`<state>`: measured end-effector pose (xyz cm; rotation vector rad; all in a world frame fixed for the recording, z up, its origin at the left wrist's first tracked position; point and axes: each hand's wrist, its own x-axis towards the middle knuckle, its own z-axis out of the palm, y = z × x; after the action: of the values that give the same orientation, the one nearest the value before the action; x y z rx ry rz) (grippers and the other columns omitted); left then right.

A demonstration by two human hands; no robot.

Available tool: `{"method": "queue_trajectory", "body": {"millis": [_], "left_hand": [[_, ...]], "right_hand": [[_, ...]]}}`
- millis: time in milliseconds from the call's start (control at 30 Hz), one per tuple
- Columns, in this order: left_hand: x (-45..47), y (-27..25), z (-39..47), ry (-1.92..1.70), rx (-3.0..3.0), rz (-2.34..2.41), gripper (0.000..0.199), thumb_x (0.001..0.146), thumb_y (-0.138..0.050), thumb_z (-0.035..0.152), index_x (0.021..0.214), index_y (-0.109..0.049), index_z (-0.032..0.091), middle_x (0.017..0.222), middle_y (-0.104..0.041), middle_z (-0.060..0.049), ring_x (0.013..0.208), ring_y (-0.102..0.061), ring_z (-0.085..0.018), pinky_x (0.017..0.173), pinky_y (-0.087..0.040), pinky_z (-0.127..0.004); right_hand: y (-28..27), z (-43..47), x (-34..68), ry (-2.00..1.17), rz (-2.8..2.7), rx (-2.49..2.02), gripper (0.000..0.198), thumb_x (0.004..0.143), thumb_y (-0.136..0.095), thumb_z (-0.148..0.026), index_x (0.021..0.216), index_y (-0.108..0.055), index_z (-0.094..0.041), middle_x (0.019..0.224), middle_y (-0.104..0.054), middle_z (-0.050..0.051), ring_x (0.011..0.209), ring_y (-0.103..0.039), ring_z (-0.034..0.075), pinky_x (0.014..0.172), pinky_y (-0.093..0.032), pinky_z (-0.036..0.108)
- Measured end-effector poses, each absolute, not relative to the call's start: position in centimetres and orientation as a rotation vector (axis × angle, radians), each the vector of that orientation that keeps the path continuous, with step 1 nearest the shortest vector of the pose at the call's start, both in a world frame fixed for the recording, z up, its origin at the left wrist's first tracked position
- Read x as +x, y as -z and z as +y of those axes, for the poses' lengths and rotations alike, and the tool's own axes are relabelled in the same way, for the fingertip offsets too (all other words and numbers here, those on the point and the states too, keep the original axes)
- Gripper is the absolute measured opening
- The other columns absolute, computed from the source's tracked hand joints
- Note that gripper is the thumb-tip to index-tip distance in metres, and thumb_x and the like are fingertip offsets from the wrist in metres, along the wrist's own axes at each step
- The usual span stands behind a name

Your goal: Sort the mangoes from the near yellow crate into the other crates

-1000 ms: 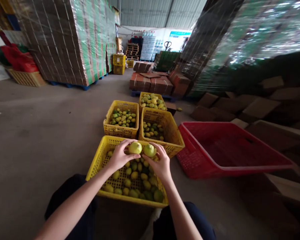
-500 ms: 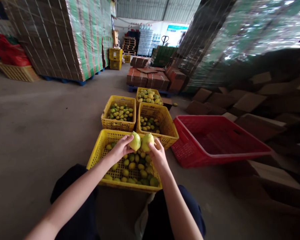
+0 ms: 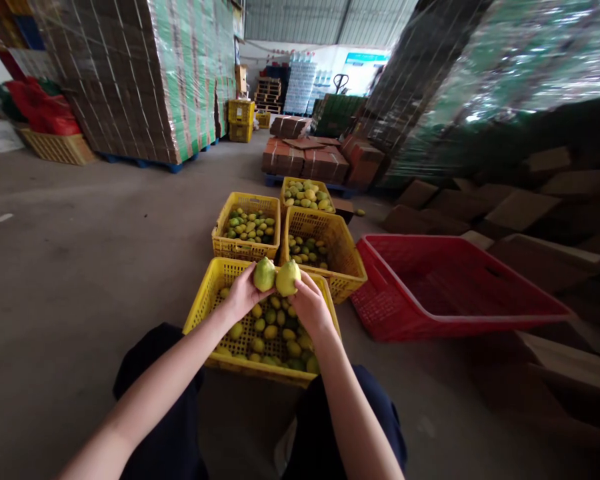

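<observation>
My left hand (image 3: 243, 293) is closed on a greenish lemon (image 3: 265, 275). Beside it, my right hand (image 3: 310, 303) grips a yellower lemon (image 3: 288, 278). Both fruits are held up side by side, close together, over the near yellow crate (image 3: 200, 300). Several green and yellow lemons (image 3: 270, 332) lie in that crate, spread thinly so its slotted floor shows in places. My forearms cover part of the crate's sides. Just behind it stand a left yellow crate (image 3: 245, 250) and a right yellow crate (image 3: 347, 257), each with lemons inside.
A farther yellow crate (image 3: 286, 183) is heaped with lemons. To the right sits a large red crate (image 3: 395, 323), with cardboard boxes (image 3: 520, 213) piled beyond it. Flattened cartons (image 3: 325, 163) lie on a blue pallet ahead. A wrapped stack (image 3: 185, 87) rises at left.
The lemons have been turned in my fingers, and the left one shows a greener side. The whole view has shifted slightly, so the crates appear farther right.
</observation>
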<state>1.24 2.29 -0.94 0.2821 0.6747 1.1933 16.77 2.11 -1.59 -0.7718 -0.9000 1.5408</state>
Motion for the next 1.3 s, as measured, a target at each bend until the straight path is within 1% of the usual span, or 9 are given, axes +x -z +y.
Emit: {"method": "queue_trajectory", "body": {"millis": [200,367,467,567,667,867,1033,1200,1300], "left_hand": [[1.1,1.3,2.4,-1.341,0.542,0.821,0.034,0.075,-0.076,0.041,0.098,-0.063,0.020,0.081,-0.063,0.003,0.062,-0.057,-0.009,0.046,-0.042,-0.018],[1.0,1.5,2.7,-1.338,0.518,0.933,0.041,0.080,-0.066,0.057,0.079,-0.057,0.017,0.060,-0.056,0.003,0.045,-0.052,-0.009,0.036,-0.028,-0.018],[0.8,1.0,2.7,-1.284,0.380,0.881,0.041,0.082,-0.062,0.057,0.076,-0.056,0.017,0.057,-0.057,0.002,0.039,-0.052,-0.009,0.032,-0.024,-0.018],[0.6,0.6,2.6,-1.244,0.343,0.880,0.032,0.082,-0.067,0.047,0.076,-0.059,0.016,0.059,-0.060,0.001,0.038,-0.052,-0.008,0.031,-0.029,-0.016],[0.5,0.6,2.6,-1.227,0.320,0.897,0.025,0.085,-0.065,0.039,0.079,-0.064,0.015,0.065,-0.065,-0.002,0.043,-0.055,-0.008,0.038,-0.043,-0.017],[0.5,1.2,3.1,-1.219,0.187,0.723,0.024,0.091,-0.055,0.031,0.086,-0.068,0.012,0.077,-0.070,-0.007,0.064,-0.066,-0.012,0.057,-0.055,-0.021],[0.8,0.9,3.1,-1.294,0.104,0.695,0.017,0.087,-0.064,0.030,0.093,-0.067,0.014,0.077,-0.069,-0.002,0.068,-0.066,-0.011,0.064,-0.058,-0.022],[0.9,0.8,2.9,-1.250,0.094,0.700,0.016,0.088,-0.062,0.027,0.081,-0.065,0.013,0.069,-0.067,-0.004,0.060,-0.063,-0.011,0.053,-0.053,-0.018],[0.9,1.0,3.0,-1.241,0.105,0.642,0.021,0.092,-0.057,0.029,0.082,-0.066,0.012,0.072,-0.067,-0.004,0.063,-0.065,-0.012,0.059,-0.056,-0.022]], "right_hand": [[1.7,2.5,16.1,-1.545,-0.816,-0.822,0.034,0.060,-0.080,-0.038,0.089,-0.069,-0.023,0.082,-0.073,0.000,0.078,-0.067,0.019,0.071,-0.053,0.031],[2.3,2.7,15.7,-1.652,-0.802,-0.807,0.027,0.064,-0.076,-0.041,0.082,-0.068,-0.023,0.074,-0.070,-0.002,0.065,-0.065,0.017,0.057,-0.053,0.029],[2.8,2.7,15.0,-1.743,-0.772,-0.840,0.032,0.066,-0.073,-0.048,0.081,-0.068,-0.020,0.068,-0.069,0.000,0.057,-0.063,0.017,0.050,-0.052,0.028],[3.1,2.8,14.3,-1.787,-0.706,-0.897,0.039,0.063,-0.076,-0.053,0.076,-0.067,-0.017,0.060,-0.066,0.001,0.046,-0.059,0.015,0.039,-0.045,0.024],[3.2,2.9,14.0,-1.750,-0.642,-0.899,0.039,0.064,-0.076,-0.054,0.069,-0.064,-0.018,0.053,-0.061,-0.001,0.038,-0.052,0.011,0.031,-0.033,0.020],[3.2,3.6,14.0,-1.704,-0.454,-0.883,0.022,0.070,-0.075,-0.040,0.078,-0.066,-0.021,0.069,-0.071,0.001,0.061,-0.067,0.017,0.049,-0.054,0.026],[2.8,3.5,13.4,-1.707,-0.386,-0.926,0.017,0.073,-0.069,-0.036,0.075,-0.067,-0.019,0.064,-0.069,0.002,0.050,-0.060,0.015,0.035,-0.041,0.022],[2.3,3.2,13.6,-1.741,-0.354,-0.788,0.014,0.068,-0.074,-0.030,0.076,-0.067,-0.020,0.067,-0.069,0.000,0.057,-0.062,0.013,0.040,-0.044,0.019],[2.3,3.2,13.8,-1.845,-0.354,-0.734,0.018,0.074,-0.069,-0.036,0.074,-0.067,-0.019,0.066,-0.068,0.002,0.053,-0.058,0.012,0.040,-0.043,0.020]]}}
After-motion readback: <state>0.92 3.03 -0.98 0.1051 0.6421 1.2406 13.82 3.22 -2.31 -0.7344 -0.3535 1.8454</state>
